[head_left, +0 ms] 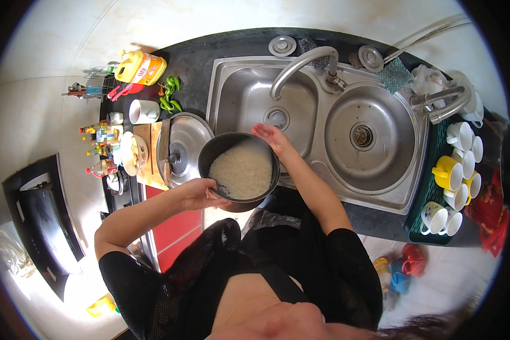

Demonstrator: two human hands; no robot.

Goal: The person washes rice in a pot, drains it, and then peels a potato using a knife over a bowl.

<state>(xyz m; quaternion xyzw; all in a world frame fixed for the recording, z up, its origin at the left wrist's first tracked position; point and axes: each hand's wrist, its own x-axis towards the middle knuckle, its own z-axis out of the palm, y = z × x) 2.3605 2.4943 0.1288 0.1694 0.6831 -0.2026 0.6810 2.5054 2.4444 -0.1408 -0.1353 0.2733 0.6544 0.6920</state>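
A dark round pot [204, 163] is held in front of my body, just off the near left corner of the sink. White rice grains [241, 173] cover most of its bottom, and the far part looks cloudy. My left hand [199, 194] is closed on the near left edge of the pot, fingers partly hidden below it. At the far right rim is my right hand [270, 139], fingers stretched out and holding nothing; whether it touches the pot I cannot tell. Beyond it lies the left basin [238, 90] of the steel sink, under a curved faucet [297, 63].
A metal lid [190, 141] lies on a wooden cutting board [144, 139] at the left. Behind are a white mug [144, 111], green peppers [170, 96] and a yellow oil jug [141, 68]. Several cups stand in a green tray [416, 218] right of the round basin [348, 164].
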